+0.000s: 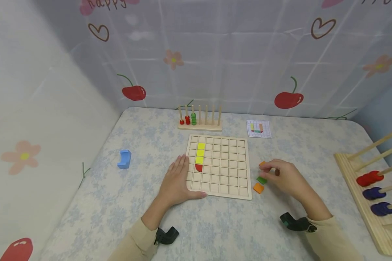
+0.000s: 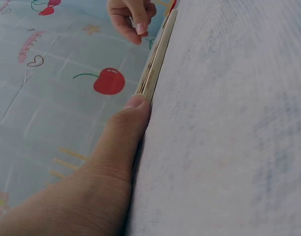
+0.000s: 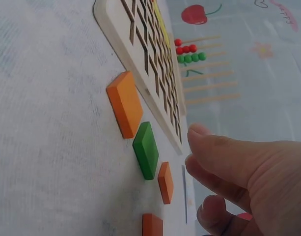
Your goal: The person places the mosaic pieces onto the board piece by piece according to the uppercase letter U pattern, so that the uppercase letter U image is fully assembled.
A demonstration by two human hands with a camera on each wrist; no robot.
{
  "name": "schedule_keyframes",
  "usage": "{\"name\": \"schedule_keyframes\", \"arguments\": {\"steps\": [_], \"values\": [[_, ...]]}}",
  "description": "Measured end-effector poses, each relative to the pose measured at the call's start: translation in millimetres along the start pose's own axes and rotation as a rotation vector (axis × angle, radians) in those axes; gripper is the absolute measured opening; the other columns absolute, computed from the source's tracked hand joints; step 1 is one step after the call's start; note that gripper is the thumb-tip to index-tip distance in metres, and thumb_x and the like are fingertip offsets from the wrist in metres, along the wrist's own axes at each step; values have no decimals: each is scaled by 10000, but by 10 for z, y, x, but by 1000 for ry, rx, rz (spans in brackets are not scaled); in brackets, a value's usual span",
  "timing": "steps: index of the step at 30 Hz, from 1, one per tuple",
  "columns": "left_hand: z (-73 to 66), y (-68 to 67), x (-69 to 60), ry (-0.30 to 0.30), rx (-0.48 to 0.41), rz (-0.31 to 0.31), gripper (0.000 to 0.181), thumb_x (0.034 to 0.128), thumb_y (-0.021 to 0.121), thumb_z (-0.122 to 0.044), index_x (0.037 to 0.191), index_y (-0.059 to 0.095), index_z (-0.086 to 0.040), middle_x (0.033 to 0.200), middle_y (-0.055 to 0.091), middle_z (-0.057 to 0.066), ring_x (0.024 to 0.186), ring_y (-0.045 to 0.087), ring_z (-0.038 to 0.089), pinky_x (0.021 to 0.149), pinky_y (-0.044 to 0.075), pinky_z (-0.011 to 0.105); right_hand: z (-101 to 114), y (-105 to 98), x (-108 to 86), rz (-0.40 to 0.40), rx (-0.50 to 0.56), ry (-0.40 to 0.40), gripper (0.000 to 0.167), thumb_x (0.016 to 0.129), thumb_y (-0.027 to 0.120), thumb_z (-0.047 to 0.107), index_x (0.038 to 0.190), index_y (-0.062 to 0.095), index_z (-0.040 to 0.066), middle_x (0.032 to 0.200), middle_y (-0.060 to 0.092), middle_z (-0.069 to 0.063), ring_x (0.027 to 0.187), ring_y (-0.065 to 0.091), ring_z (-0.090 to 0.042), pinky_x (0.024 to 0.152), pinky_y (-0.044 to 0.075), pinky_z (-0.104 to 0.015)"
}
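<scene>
A wooden grid board (image 1: 228, 163) lies mid-table, with three yellow square tiles (image 1: 200, 153) in a column and a red quarter-round tile (image 1: 199, 168) just below them. My left hand (image 1: 176, 183) rests along the board's left side, fingers straight, its thumb at the near edge. To the right of the board, my right hand (image 1: 284, 177) hovers over loose tiles, thumb and index finger apart with nothing seen between them. Beneath it lie a green tile (image 3: 146, 151), an orange tile (image 3: 124, 104), a smaller-looking orange one (image 3: 165, 183) and another orange piece (image 3: 152, 224), cut off by the frame.
Behind the board stands a small peg rack (image 1: 200, 127) with red and green beads. A pattern card (image 1: 259, 129) lies at the back right. On the left is a blue notched block (image 1: 125, 159); a larger wooden peg rack (image 1: 359, 195) occupies the right side.
</scene>
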State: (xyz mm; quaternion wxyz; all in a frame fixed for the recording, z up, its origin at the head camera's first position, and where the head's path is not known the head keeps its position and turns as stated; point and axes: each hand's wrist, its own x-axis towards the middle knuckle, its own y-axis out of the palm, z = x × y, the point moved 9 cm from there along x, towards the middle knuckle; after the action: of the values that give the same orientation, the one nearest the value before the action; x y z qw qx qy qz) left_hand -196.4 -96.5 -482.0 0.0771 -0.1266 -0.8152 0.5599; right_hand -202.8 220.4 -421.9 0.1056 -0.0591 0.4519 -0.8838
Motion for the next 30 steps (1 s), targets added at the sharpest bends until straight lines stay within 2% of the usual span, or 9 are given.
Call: {"name": "schedule_keyframes", "arguments": {"steps": [12,30], "values": [[15,24,8,-13,5,22,1439,597,564,-950,1592,38,-54,1682,34,91,1563,-2,220,1266,105,449,-145,39,-69,22,-10,47,185,894,743,216,1053,753,122,919,687,-6,685,487,-119,556,417,-229],[19,34,12,-4,-2,19,1436,601,562,-948,1592,35,-53,1682,33,95,1564,6,228,1266,106,452,-142,132,-69,65,-38,36,243,872,765,238,1058,749,82,881,652,30,753,504,-128,625,431,-241]]}}
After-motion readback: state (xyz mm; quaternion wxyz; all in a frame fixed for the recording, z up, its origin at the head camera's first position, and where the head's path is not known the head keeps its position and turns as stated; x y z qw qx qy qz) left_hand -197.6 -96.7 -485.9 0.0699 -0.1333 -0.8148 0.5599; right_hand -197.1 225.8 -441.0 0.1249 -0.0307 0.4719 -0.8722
